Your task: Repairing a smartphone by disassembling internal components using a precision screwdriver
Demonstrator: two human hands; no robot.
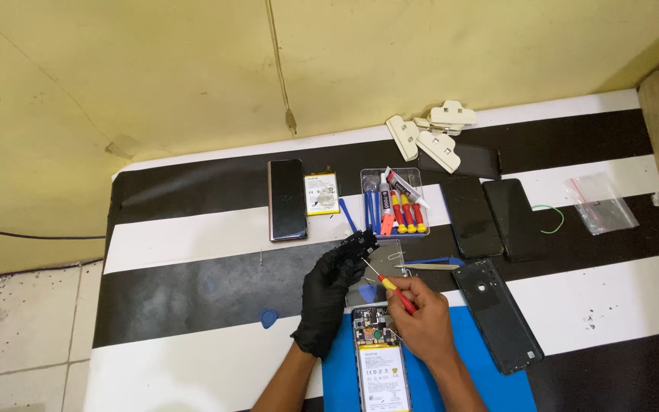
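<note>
Low in the middle of the frame, the left hand (328,301), in a black glove, pinches a small black plastic part (359,244) between its raised fingertips, holding it up above the bench (192,290). The part is dark, irregular and blocky; its finer shape is too small to tell. The bare right hand (421,317) is closed around a screwdriver (387,281) with a red and yellow handle. The screwdriver's long axis runs diagonally, handle at lower right in the hand, thin metal tip pointing to the upper left, ending just beside the black part.

Just below both hands lies an opened phone (380,358), back off, its battery and circuit board showing, long axis running up and down the frame, on a blue mat (497,381) at the bottom centre. To the right of the hands a dark back cover (497,317) lies tilted. A blue pick (269,318) lies to the left of the gloved hand.

Further up, at centre, a clear tray (394,202) holds more red and yellow screwdrivers, blue tools and a glue tube. Left of it lie a loose battery (321,194) and a dark phone (287,199). To the right are two black panels (490,217), and white clips (432,133) sit above them. A small clear bag (600,202) lies at the far right. The bench top is striped black and white.
</note>
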